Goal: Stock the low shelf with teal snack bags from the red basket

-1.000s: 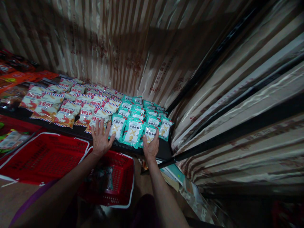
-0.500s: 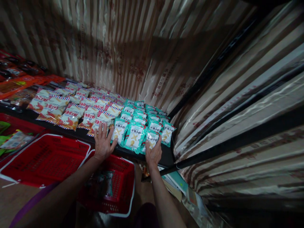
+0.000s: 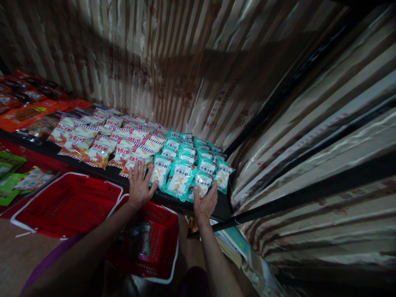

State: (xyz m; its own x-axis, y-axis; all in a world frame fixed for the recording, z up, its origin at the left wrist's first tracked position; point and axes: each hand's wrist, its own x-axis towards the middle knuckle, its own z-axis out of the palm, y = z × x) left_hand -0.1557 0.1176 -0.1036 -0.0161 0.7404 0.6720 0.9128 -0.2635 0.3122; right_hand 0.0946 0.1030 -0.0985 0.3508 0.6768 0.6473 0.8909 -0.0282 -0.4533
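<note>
Teal packets [image 3: 181,177]: rows at the right end of a dark shelf [image 3: 102,173], just beside white packets [image 3: 99,148]. Left hand [image 3: 140,187]: fingers spread, flat against the front row's left edge. Right hand [image 3: 205,202]: spread, fingertips on the front right packet. Red baskets [image 3: 68,202]: below the shelf.

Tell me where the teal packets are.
Head view: the teal packets lie at the shelf's right end, beside the red-and-white packets, with the left hand and right hand at their front edge.
</note>
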